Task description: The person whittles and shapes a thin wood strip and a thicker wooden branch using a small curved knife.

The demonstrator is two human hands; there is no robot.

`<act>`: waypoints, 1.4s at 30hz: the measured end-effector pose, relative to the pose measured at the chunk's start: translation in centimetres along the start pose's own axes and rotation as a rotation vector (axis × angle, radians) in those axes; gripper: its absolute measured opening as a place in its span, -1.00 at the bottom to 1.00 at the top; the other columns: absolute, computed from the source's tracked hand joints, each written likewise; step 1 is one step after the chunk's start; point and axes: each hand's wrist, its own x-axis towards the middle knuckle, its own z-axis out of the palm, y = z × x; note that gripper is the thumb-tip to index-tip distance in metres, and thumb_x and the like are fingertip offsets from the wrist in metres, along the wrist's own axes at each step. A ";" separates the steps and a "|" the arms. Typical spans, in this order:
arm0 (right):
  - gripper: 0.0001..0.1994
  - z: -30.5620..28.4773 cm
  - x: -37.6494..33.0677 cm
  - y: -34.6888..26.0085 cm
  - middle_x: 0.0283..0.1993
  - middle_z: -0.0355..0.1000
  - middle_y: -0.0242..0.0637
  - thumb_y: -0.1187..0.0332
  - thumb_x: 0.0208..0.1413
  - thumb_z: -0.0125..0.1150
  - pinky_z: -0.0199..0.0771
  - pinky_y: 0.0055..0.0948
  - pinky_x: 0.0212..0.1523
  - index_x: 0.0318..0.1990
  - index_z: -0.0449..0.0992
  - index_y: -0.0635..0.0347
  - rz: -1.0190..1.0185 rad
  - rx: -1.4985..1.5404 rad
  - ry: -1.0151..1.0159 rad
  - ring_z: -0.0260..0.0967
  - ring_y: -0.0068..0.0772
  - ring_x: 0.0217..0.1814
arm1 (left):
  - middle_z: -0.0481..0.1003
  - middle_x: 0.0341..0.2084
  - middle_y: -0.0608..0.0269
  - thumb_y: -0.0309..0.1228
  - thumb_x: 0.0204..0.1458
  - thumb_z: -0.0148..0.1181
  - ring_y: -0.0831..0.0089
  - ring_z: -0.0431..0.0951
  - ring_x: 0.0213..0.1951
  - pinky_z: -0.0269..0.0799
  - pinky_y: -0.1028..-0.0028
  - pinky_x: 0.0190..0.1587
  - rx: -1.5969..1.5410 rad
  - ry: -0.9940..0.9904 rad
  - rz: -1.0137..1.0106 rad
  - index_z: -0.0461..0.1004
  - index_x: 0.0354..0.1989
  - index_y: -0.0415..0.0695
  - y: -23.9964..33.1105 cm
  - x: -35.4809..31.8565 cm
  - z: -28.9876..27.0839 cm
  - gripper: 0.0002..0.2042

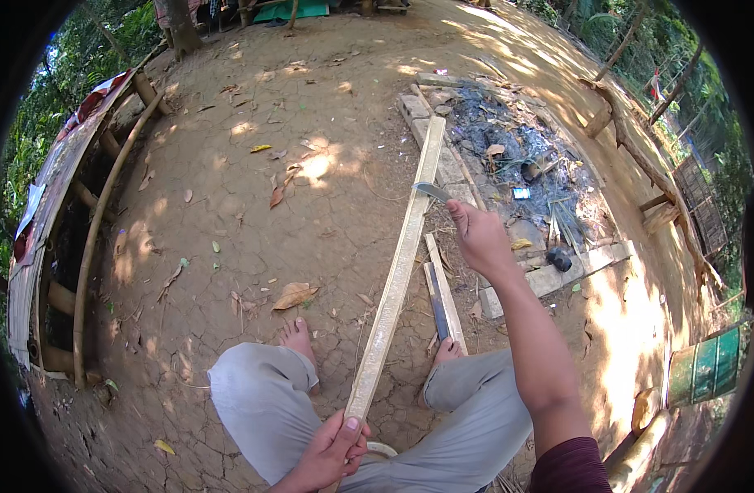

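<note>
A long pale bamboo strip stretches away from the person over the dry dirt ground. Its near end sits between the knees. Its far end reaches toward some flat bricks. The left hand is closed tight around the near end of the strip. The right hand is lifted up beside the strip and is wrapped around the handle of a knife. The blade points left, over the strip. Two short bamboo pieces lie on the ground by the right foot. Grey ash lies past the bricks. A green drum stands far off to the right.
</note>
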 end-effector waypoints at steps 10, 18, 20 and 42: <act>-0.43 -0.9 -5.2 -6.8 -0.63 0.41 0.00 -0.16 0.33 -0.15 0.41 0.03 -0.52 -0.45 0.38 0.19 -0.144 0.035 -0.140 0.44 0.21 -0.53 | 0.14 -0.62 0.34 -0.11 0.41 -0.26 0.60 0.13 -0.75 0.09 0.55 -0.68 0.019 0.040 0.055 0.25 -0.14 -0.16 4.8 2.8 0.6 -0.67; -0.36 -1.3 -2.4 -2.7 -0.60 0.42 0.05 -0.19 0.34 -0.23 0.40 0.04 -0.46 -0.48 0.44 0.24 -0.039 -0.016 0.026 0.44 0.24 -0.47 | 0.17 -0.64 0.43 -0.06 0.37 -0.18 0.68 0.11 -0.74 0.05 0.61 -0.71 -0.026 0.033 -0.051 0.28 -0.16 -0.10 1.8 0.2 3.3 -0.67; -0.34 -1.8 -1.2 -1.9 -0.59 0.42 0.05 -0.20 0.34 -0.25 0.40 0.05 -0.43 -0.48 0.45 0.24 0.046 -0.002 0.078 0.43 0.25 -0.45 | 0.17 -0.66 0.47 -0.02 0.36 -0.13 0.70 0.11 -0.74 0.03 0.64 -0.72 -0.025 0.061 -0.061 0.30 -0.18 -0.07 0.8 -0.5 3.8 -0.66; -0.17 -1.1 1.9 0.6 -0.43 0.50 0.20 -0.33 0.29 -0.36 0.48 0.10 -0.20 -0.42 0.57 0.36 0.274 0.021 0.027 0.50 0.28 -0.26 | 0.16 -0.68 0.46 -0.07 0.36 -0.12 0.66 0.12 -0.74 0.03 0.61 -0.73 -0.104 0.177 -0.198 0.30 -0.21 -0.06 -4.7 -6.7 0.1 -0.70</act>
